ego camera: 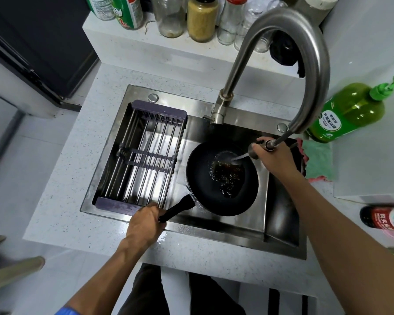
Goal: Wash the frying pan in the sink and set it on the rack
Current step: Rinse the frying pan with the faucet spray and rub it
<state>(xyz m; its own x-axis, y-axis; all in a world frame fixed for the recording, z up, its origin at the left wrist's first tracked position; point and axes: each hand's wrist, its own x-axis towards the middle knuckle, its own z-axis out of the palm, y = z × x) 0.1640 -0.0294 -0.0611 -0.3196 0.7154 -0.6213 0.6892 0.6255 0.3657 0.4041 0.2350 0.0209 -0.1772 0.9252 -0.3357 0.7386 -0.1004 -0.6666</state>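
While the left hand (143, 223) grips the frying pan (222, 180) handle, the right hand (274, 155) clasps the spray head (256, 149), bottle labels illegible

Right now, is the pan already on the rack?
No. The pan sits in the sink beside the rack, held by the left hand while the right hand sprays water into it.
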